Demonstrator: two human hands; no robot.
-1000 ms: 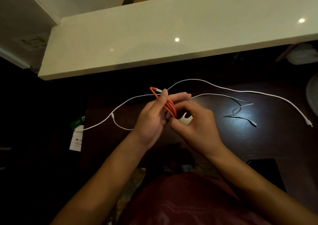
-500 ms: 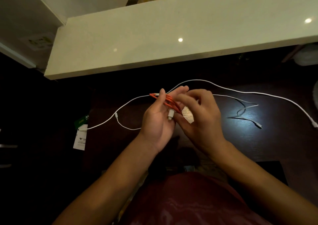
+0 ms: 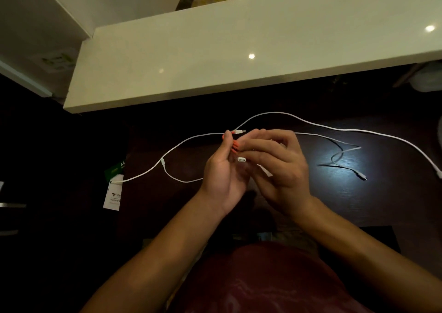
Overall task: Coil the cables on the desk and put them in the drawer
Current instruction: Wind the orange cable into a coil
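Note:
A short orange cable [image 3: 234, 146] is folded into a small bundle between my hands above the dark desk [image 3: 373, 200]. My left hand [image 3: 221, 174] holds the bundle against its palm and fingers. My right hand [image 3: 278, 164] curls over it from the right, pinching the orange loops; a white connector [image 3: 241, 160] sticks out below my fingers. Two long white cables lie spread on the desk: one [image 3: 334, 127] arcs far to the right, another [image 3: 167, 164] trails left. A thin white cable [image 3: 339, 156] lies looped at the right. No drawer is visible.
A pale shelf [image 3: 239, 56] overhangs the back of the desk. A white and green paper tag [image 3: 113, 190] lies at the desk's left edge. A dark flat object [image 3: 382, 236] lies near the front right. My red shirt fills the bottom.
My right hand has moved up and over the orange bundle, covering most of it. The loops are now more hidden, and the white connector has swung down between my hands.

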